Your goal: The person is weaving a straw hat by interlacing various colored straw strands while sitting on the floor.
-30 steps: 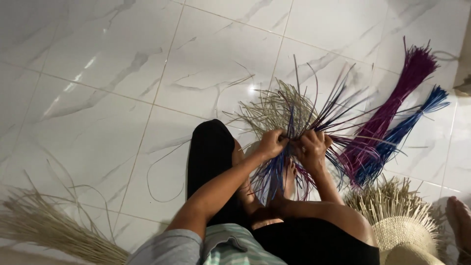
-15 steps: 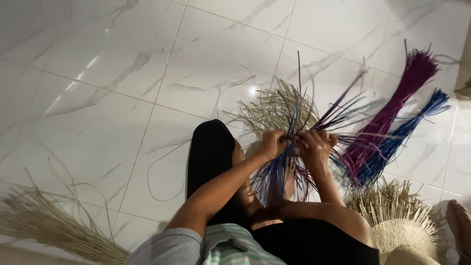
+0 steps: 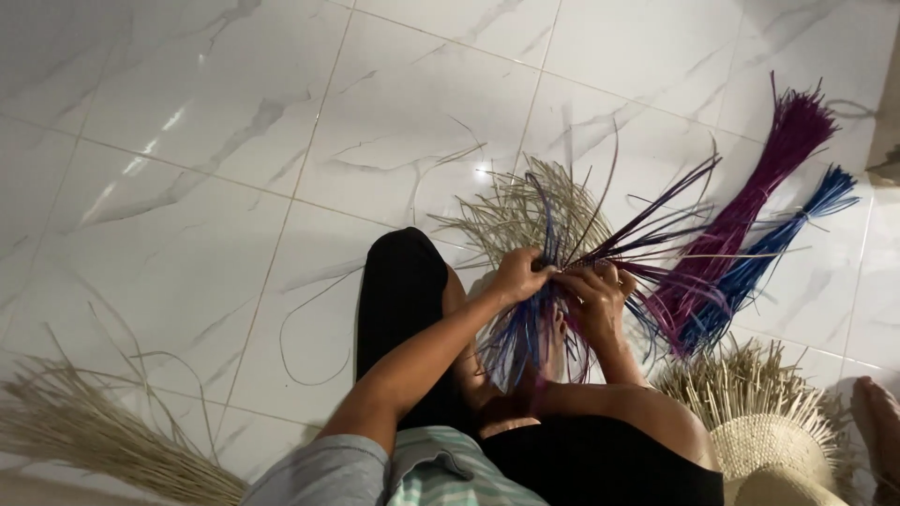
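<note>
I sit on a white marbled tile floor with a woven piece of natural, blue and purple straw strands [image 3: 553, 225] in front of my knees. My left hand [image 3: 518, 275] pinches a few blue and purple strands at the middle of the piece. My right hand [image 3: 597, 298] grips the strands just beside it, the two hands touching. Loose ends fan out upward and to the right; blue ends [image 3: 516, 342] hang down between my legs.
A bundle of purple straw [image 3: 750, 211] and a bundle of blue straw [image 3: 778, 248] lie to the right. A half-woven natural basket [image 3: 769, 431] sits at lower right, a sheaf of plain straw [image 3: 84, 440] at lower left. Someone's foot [image 3: 877, 422] shows at the right edge.
Both hands stay at the same spot on the piece. The dark strands fanning out to the right have shifted and spread a little as the fingers worked them.
</note>
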